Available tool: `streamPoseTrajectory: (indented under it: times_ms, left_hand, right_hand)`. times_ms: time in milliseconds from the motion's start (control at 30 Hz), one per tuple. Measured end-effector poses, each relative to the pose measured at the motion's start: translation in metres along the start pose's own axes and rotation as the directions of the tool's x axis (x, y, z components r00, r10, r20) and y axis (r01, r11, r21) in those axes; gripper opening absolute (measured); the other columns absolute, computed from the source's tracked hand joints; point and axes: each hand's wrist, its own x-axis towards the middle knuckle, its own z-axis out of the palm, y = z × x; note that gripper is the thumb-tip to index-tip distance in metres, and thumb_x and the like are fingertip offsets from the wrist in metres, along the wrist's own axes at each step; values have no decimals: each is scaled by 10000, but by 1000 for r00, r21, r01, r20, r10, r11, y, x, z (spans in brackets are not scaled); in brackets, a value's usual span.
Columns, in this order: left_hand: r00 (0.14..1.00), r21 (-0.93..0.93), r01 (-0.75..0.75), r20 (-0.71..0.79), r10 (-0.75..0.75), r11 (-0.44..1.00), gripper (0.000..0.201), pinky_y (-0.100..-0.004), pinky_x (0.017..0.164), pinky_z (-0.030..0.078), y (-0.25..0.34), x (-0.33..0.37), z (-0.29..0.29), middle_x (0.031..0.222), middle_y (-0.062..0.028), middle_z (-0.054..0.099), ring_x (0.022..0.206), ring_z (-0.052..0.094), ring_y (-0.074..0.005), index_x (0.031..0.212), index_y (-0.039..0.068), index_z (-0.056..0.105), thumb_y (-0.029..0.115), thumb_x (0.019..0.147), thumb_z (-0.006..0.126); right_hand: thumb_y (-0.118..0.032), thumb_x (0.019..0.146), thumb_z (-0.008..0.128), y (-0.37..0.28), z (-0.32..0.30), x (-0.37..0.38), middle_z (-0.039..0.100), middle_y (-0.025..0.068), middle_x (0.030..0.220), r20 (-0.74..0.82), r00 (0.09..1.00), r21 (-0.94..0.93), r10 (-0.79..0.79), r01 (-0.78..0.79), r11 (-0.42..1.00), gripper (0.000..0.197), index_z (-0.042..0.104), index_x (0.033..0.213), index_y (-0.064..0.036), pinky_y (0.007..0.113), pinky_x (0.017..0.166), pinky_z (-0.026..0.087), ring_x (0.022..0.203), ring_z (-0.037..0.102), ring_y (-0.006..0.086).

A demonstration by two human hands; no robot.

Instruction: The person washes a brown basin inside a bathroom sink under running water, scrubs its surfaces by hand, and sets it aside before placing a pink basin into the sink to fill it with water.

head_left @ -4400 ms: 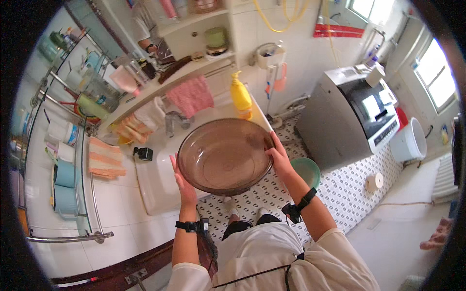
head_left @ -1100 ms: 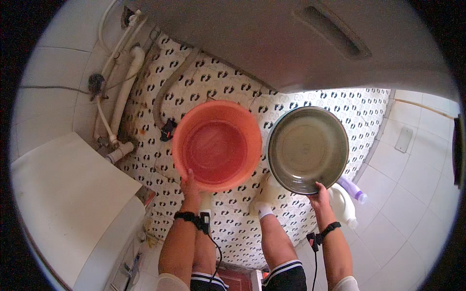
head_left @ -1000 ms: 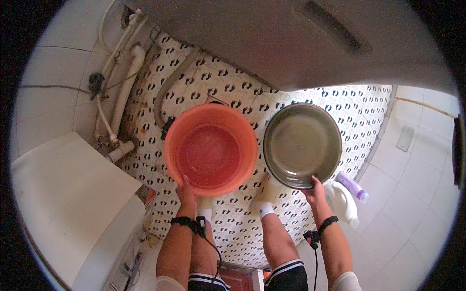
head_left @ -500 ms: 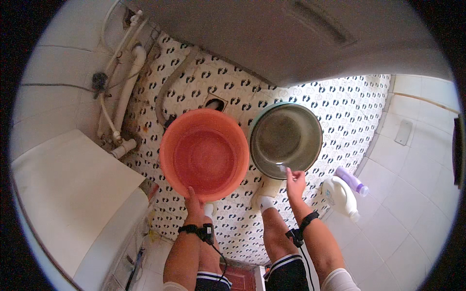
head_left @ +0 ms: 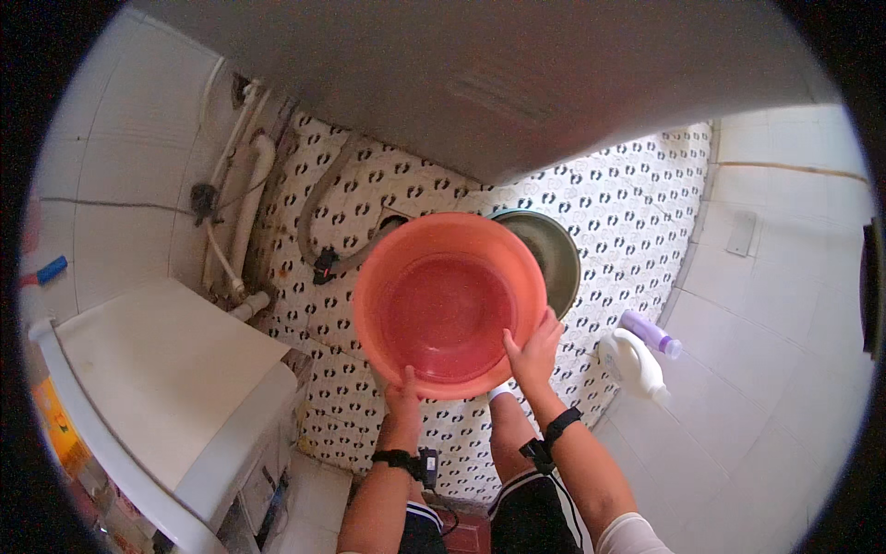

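Note:
A large red-orange plastic basin (head_left: 448, 319) is held between my two hands, its inside facing up. My left hand (head_left: 402, 397) grips its near rim, thumb over the edge and fingers out of sight below. At the near right of the rim my right hand (head_left: 538, 354) is closed on it too, thumb inside and fingers along the outer wall. Behind the red basin and partly hidden by it is a green basin (head_left: 559, 263) with a dark inside. I cannot make out whether the red basin holds water.
A white jug (head_left: 634, 365) and a purple bottle (head_left: 650, 334) lie by the right wall. A grey hose (head_left: 318, 208) runs over the footprint-patterned floor (head_left: 637, 198) toward the drain. A white-topped cabinet (head_left: 166, 369) stands at left; a large grey panel (head_left: 498, 92) spans the far side.
My right hand has left the green basin and taken the red basin's rim. The red basin has shifted right and now covers part of the green one.

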Motion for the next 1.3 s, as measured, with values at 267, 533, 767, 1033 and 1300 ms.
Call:
streamPoseTrajectory:
  times_ms: [267, 533, 767, 1033, 1300]
  left_hand:
    - [990, 8, -95, 110, 94, 995, 340, -251, 621, 454, 6, 0, 98, 912, -24, 625, 748, 560, -89, 1085, 7, 610, 333, 989, 598]
    - [955, 136, -235, 218, 203, 962, 484, -312, 807, 503, 1, 8, 153, 1234, -101, 589, 1017, 607, -183, 1343, -36, 473, 259, 981, 599]
    - [902, 687, -418, 236, 361, 595, 717, -391, 954, 485, 6, 10, 171, 1327, -196, 493, 1128, 564, -288, 1488, 29, 304, 149, 894, 687]
    - [951, 239, -248, 245, 189, 939, 721, -377, 962, 492, -49, 107, 181, 1401, -183, 464, 1133, 579, -271, 1481, -2, 303, 94, 884, 697]
    - [950, 551, -307, 232, 210, 776, 553, -375, 931, 484, -35, 98, 190, 1165, -189, 658, 1071, 634, -302, 1251, -56, 560, 200, 804, 760]
  right_hand:
    - [-166, 760, 775, 73, -56, 16, 517, 180, 1127, 50, 964, -98, 262, -256, 962, 834, 357, 1478, -91, 458, 875, 487, 1054, 538, 391]
    - [-337, 812, 750, 117, -28, 18, 431, 178, 1459, 333, 939, -62, 82, -65, 996, 690, 484, 1397, -85, 438, 1025, 459, 1242, 532, 366]
    - [-422, 872, 635, 123, -14, 18, 313, 188, 1553, 673, 720, -140, 172, -105, 985, 699, 412, 1467, -130, 453, 1039, 451, 1287, 501, 381]
    - [-375, 885, 618, 131, 26, 2, 400, 226, 1483, 587, 801, -45, 121, -117, 992, 623, 490, 1397, -44, 437, 1051, 444, 1265, 514, 386]
    - [-300, 854, 678, 111, 15, -16, 574, 243, 1196, 387, 917, 85, 94, -137, 987, 414, 636, 1100, 29, 446, 918, 494, 1047, 604, 392]
